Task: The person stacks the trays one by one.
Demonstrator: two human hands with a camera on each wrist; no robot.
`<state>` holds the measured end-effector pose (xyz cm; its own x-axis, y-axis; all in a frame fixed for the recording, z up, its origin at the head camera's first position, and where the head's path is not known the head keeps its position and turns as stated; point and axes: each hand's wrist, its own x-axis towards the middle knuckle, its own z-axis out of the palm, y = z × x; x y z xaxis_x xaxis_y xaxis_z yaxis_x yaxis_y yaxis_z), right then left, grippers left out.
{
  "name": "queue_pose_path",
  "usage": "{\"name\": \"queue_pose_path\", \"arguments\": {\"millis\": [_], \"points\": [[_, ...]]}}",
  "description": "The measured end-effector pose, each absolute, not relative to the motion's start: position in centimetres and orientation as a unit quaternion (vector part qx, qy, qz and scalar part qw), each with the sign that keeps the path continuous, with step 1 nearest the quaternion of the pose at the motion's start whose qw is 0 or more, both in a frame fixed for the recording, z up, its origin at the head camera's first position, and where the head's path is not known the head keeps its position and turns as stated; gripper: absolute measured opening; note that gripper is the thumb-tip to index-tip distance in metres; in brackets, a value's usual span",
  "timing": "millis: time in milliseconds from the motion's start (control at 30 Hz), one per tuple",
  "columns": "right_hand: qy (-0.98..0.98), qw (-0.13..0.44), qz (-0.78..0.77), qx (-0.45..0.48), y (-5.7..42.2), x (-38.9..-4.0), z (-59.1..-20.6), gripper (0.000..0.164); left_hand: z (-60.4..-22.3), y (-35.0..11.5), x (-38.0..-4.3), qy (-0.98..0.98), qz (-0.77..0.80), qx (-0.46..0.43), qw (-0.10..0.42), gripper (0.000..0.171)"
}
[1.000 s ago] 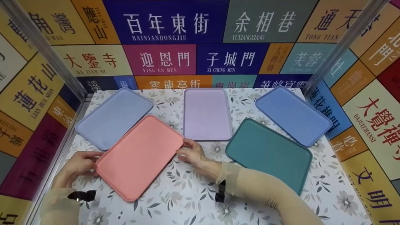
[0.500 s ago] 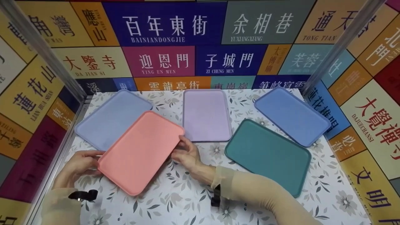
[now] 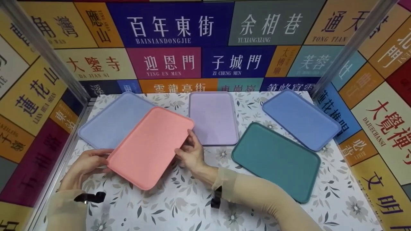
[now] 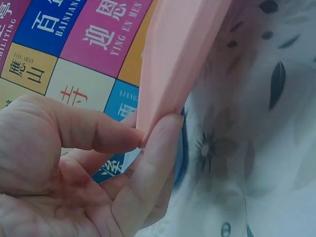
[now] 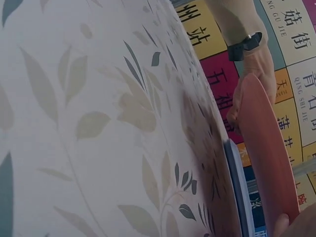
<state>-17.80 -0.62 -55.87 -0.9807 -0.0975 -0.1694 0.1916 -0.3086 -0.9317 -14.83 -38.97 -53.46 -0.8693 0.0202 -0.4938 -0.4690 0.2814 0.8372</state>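
Observation:
A salmon-pink rectangular tray (image 3: 151,147) is held up off the table, tilted, between both hands. My left hand (image 3: 85,165) grips its near left corner; in the left wrist view the thumb and fingers pinch the tray's edge (image 4: 173,54). On the opposite long side, my right hand (image 3: 192,154) holds the edge with thumb and fingers. The right wrist view shows a gap between the pink tray (image 5: 269,153) and the table. Behind and partly hidden by it lies a pale blue-grey tray (image 3: 112,118). A lilac tray (image 3: 213,118) is just beyond my right hand.
A green tray (image 3: 277,162) lies to the right, and a blue tray (image 3: 301,118) sits at the back right. Flower-patterned white cloth (image 3: 179,208) covers the table. Sign-printed walls (image 3: 173,61) and metal posts (image 3: 48,48) enclose the back and sides.
Both hands have lifted the pink tray off the table and carried it a little away and to the right. It now overlaps the lilac tray's lower left edge in view.

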Motion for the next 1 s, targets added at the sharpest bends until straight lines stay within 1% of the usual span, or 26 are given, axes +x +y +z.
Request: {"name": "queue_pose_path", "arguments": {"millis": [233,333,500,667,833,1000], "points": [[0.591,0.072,-0.803,0.024,0.5,-20.3,-54.6,0.104,-52.3,-37.8,-16.8,0.754,0.619,-0.108,0.193,0.072],[0.594,0.071,-0.801,0.033,1.0,-21.4,-54.0,0.105,-51.7,-37.5,-17.8,0.761,0.617,-0.072,0.187,0.074],[0.595,0.072,-0.798,0.054,1.8,-22.9,-53.2,0.106,-50.1,-37.1,-19.3,0.774,0.607,-0.032,0.180,0.074],[0.617,0.070,-0.782,0.055,2.8,-24.3,-52.4,0.101,-48.3,-36.1,-21.6,0.780,0.594,-0.016,0.197,0.069],[0.619,0.086,-0.779,0.054,3.9,-25.6,-52.0,0.102,-47.3,-34.8,-24.0,0.781,0.582,-0.007,0.226,0.060],[0.609,0.097,-0.786,0.054,4.8,-27.1,-51.6,0.101,-46.8,-34.1,-25.7,0.787,0.573,0.008,0.229,0.058]]}}
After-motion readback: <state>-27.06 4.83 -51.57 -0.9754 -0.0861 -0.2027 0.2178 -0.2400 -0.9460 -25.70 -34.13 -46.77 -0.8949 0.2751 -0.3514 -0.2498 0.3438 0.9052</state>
